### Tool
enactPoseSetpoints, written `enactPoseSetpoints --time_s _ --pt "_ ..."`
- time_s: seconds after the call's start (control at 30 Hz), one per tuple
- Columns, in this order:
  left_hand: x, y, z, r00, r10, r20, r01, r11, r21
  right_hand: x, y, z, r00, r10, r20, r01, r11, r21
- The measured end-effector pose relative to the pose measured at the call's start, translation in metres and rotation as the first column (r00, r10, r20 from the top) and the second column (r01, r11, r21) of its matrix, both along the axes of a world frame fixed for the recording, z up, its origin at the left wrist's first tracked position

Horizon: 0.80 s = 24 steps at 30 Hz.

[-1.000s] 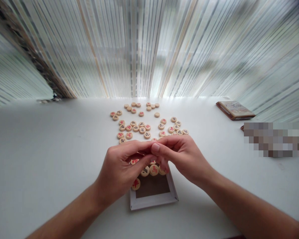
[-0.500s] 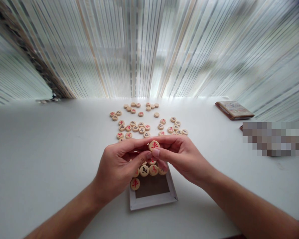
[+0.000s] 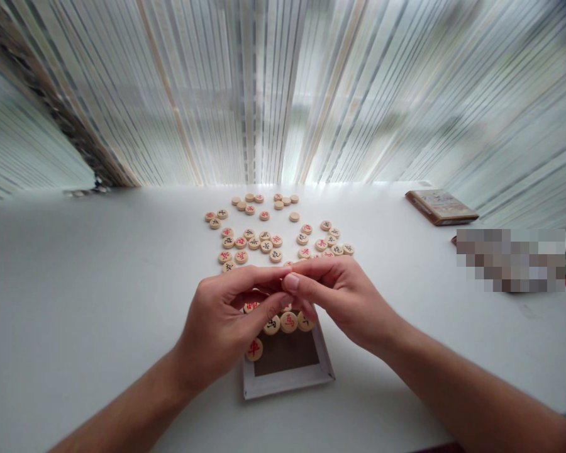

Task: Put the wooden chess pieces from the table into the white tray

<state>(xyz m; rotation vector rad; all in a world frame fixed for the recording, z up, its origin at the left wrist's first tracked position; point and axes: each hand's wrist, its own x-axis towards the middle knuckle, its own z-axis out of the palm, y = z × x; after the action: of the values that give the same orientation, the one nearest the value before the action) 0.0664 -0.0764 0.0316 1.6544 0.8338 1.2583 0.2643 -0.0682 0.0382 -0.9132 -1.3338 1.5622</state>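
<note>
A shallow box (image 3: 288, 379) with a pale rim sits on the near side of the white surface (image 3: 108, 283). In it, a row holds a black-marked disc (image 3: 272, 324), a red-marked disc (image 3: 288, 322) and, at the right, another dark-marked disc (image 3: 305, 321); one red-marked disc lies nearer, by the left rim, and bare brown floor shows beside it. More discs lie farther in, partly covered by the hands.

The left hand (image 3: 226, 308) and right hand (image 3: 346, 299) meet above the box, fingertips pressed together — whether a disc is pinched between them, I cannot tell.

Beyond the hands, loose discs (image 3: 265, 246) spread in clusters; at the far right lies a flat brown-edged package (image 3: 441, 207).
</note>
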Motion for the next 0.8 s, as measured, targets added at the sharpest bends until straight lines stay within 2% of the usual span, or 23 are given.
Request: enactPoseSetpoints --time_s 0.2,0.33,0.5,0.8 --pt "0.0012 -0.0016 0.0005 0.999 0.041 0.031 -0.040 0.999 -0.025 0.0004 0.0009 -0.0024 0.997 0.044 -0.064 -0.045 0.999 -0.023" --pt "0.0013 -0.0015 0.0021 0.999 0.033 0.040 -0.032 0.999 -0.020 0.0008 0.0029 -0.0034 0.990 0.070 -0.124 -0.078 0.995 -0.064" --pt "0.0001 -0.0007 0.0038 0.999 0.012 0.044 -0.011 1.000 -0.019 0.0006 0.0036 -0.0014 0.986 0.093 -0.136 -0.101 0.994 -0.047" --pt "-0.0015 -0.0008 -0.0012 0.998 0.027 -0.054 -0.026 0.999 0.030 -0.0017 -0.0007 0.0013 1.000 -0.010 -0.028 0.010 1.000 -0.003"
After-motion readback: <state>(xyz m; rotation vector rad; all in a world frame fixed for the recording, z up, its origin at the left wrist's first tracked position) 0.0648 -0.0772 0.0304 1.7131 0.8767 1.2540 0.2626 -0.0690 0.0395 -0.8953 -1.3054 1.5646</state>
